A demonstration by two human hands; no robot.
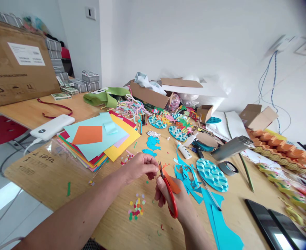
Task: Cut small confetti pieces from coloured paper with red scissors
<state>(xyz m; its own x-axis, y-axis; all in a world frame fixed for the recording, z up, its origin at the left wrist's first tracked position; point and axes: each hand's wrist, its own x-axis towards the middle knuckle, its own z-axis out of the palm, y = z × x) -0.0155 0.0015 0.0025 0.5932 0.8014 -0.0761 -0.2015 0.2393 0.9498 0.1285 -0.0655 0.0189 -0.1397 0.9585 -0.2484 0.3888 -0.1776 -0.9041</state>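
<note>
My right hand (178, 200) is closed around a pair of scissors with red handles (174, 205). Their dark blades point up and away from me, close to the fingertips of my left hand (143, 167). The left fingers are pinched together; what is between them is too small to make out. A piece of orange paper (172, 182) shows just behind the scissors, against my right hand. Blue fish cut-outs (153, 142) lie beyond my left hand. Small coloured paper dots (137, 207) are scattered on the wooden table (111, 215) between my forearms.
Coloured paper sheets (90, 152) are stacked at left, beside a white power bank (52, 126). To the right are blue paper scraps (219, 222), a wavy blue oval (212, 175), a glue bottle (184, 151), a tape roll (228, 168), a metal flask (232, 147) and dark phones (262, 222).
</note>
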